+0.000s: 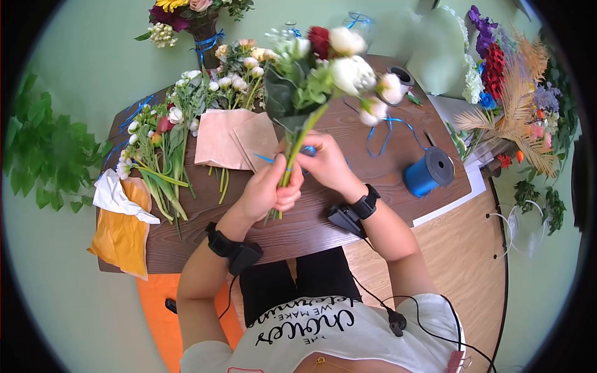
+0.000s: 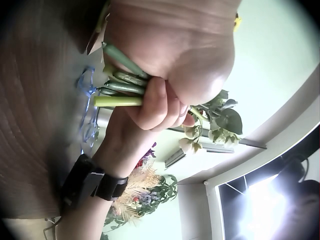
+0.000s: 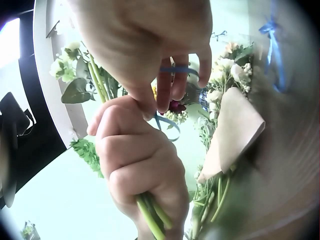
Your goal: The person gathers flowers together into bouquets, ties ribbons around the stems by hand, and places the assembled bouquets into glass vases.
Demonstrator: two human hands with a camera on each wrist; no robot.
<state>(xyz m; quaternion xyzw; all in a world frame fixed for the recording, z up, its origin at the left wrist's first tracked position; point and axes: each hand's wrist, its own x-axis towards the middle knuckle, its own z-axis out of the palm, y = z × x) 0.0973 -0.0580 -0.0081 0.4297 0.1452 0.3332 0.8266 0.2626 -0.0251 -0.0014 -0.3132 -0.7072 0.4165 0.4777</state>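
Well left of your fingers, one crumpled white sheet (image 1: 126, 198) lies over one orange-yellow paper packet (image 1: 118, 233) on the dark brown wooden table (image 1: 373, 165). Nearer them spread loose cut flowers (image 1: 176, 115) with white and red heads and green stems, too overlapped to count. Just left of your fingertips lie two overlapping pieces of pinkish-brown paper (image 1: 221, 140). Beyond these, one dark vase (image 1: 202, 26), banded in blue, holds a mixed bunch with yellow and pink blooms.

Your left hand (image 1: 272, 191) is curled firmly round the stems of one leaning bouquet (image 1: 353, 74); past your fingers it carries at least four large white blooms and one deep red one, and at least four cut ends poke out below your fist. Your right hand (image 1: 328, 165), back upward, meets it just beside the stems, thumb and fingers pinching one thin blue ribbon (image 3: 180, 70).

Farther out beyond your fingers stands one clear glass vessel (image 1: 360, 23), contents unclear. To their right sits one dark-ended blue spool (image 1: 429, 173); well right, tan dried leaves (image 1: 516, 102) spread among colourful flowers (image 1: 493, 71).
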